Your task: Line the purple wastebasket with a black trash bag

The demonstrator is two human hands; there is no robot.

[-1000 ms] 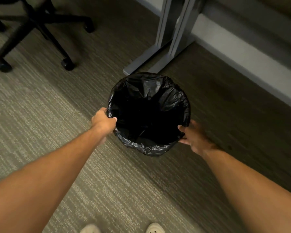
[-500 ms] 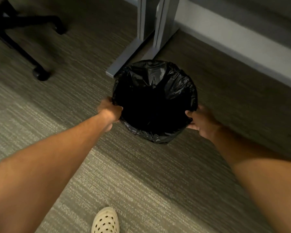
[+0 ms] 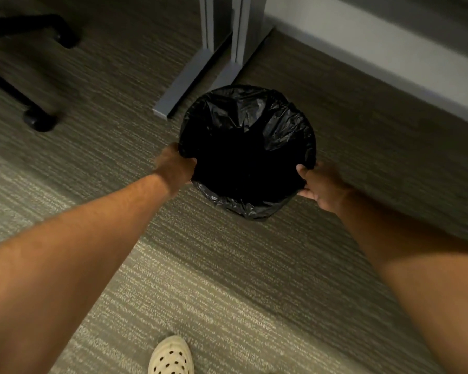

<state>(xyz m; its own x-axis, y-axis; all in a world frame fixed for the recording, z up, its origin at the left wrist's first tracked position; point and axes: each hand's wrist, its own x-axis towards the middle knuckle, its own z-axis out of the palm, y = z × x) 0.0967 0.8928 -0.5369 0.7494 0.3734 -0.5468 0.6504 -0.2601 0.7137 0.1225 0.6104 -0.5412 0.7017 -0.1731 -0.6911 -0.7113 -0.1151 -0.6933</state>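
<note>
A black trash bag [image 3: 250, 117] lines the round wastebasket on the carpet, its edge folded over the whole rim and hanging down the outside. None of the basket's purple shows; the bag hides it. My left hand [image 3: 174, 167] grips the bag-covered rim on the left side, thumb hooked inside. On the right side my right hand [image 3: 318, 184] holds the rim the same way, fingers outside and thumb over the edge.
Two grey metal desk feet [image 3: 184, 83] lie just behind the basket. A black office chair base with castors [image 3: 39, 121] stands at the far left. A light baseboard [image 3: 376, 55] runs along the right. My shoe [image 3: 170, 356] is at the bottom edge.
The basket with both hands on its rim has shifted closer to the desk feet. The view has swung left, and one foot has stepped forward.
</note>
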